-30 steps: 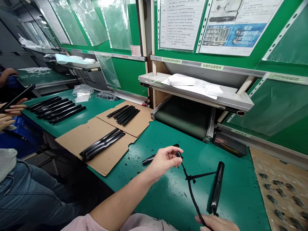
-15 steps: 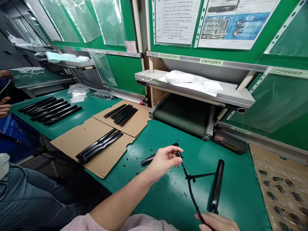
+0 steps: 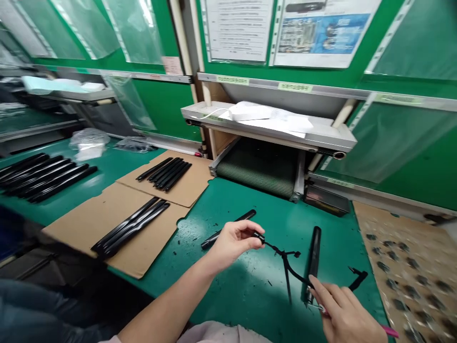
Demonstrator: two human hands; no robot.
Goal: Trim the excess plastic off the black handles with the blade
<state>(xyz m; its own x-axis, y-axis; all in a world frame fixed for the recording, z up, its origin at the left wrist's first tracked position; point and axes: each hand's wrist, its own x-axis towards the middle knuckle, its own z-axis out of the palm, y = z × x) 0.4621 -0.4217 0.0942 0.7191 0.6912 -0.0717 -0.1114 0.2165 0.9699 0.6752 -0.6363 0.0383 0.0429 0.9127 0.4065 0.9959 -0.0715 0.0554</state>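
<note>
My left hand [image 3: 237, 243] pinches a small black end piece [image 3: 259, 237] of a thin black cord [image 3: 294, 274]. Short side branches stick out from the cord near a knot-like joint. My right hand [image 3: 342, 305] is closed with the cord at its fingertips, and the cord's far end shows beyond the knuckles. A pink handle [image 3: 391, 331] pokes out behind this hand, and a thin metal part shows under its fingers; the tool's kind is hidden. Close by lies a glossy black tube-like part [image 3: 314, 255]. Another black part [image 3: 214, 238] lies partly behind my left hand.
Cardboard sheets [image 3: 85, 209] on the green table [image 3: 250, 290] bear rows of long black parts [image 3: 132, 226]. More black parts [image 3: 46, 176] lie far left. A conveyor belt [image 3: 257, 166] runs under a shelf [image 3: 271, 128]. On the right, cardboard holds small bagged black pieces [image 3: 410, 286].
My right hand has moved up and further onto the table, and a pink handle now shows at it. The cord hangs differently, its end piece turned sideways. The view has swung right.
</note>
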